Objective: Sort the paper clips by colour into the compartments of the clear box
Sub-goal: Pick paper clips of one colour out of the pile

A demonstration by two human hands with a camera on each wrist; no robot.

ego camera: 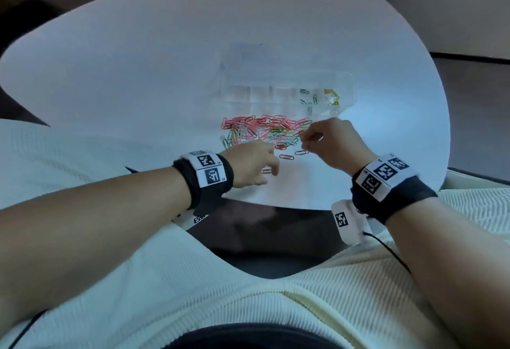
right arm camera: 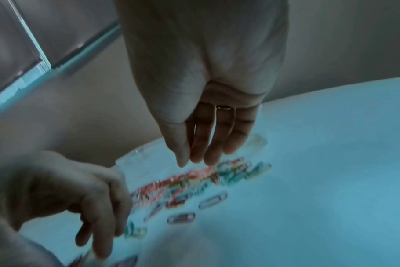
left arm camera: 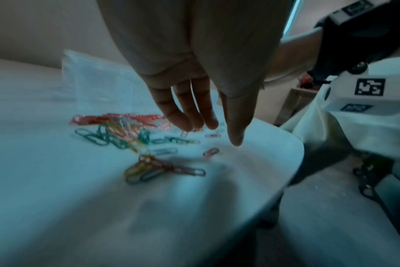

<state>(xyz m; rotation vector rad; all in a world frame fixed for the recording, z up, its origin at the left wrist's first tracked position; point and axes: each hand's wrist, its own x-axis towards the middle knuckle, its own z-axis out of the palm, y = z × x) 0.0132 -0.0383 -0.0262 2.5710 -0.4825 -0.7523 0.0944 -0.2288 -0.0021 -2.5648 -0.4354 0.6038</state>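
- Head view gives you the clear box toward the far edge of the white table: its rightmost compartment holds yellow clips, the one beside it a few yellow-green clips, and the compartments further left look empty, though glare blurs them.
- Between the box and the near edge lies the mixed pile of paper clips — reds along its far side, greens at its left end, some single clips strewn nearer you.
- Your right hand has thumb and forefinger pressed together at the pile's right end; whether a clip sits between them I cannot tell.
- Your left hand hangs over the near clips, fingers loosely curled, holding nothing.
- Left wrist view alone shows a small tangle of clips near the table's edge — the head view hides it under your hand.
- Right wrist view alone shows the ring from the palm side; the clips there are smeared.
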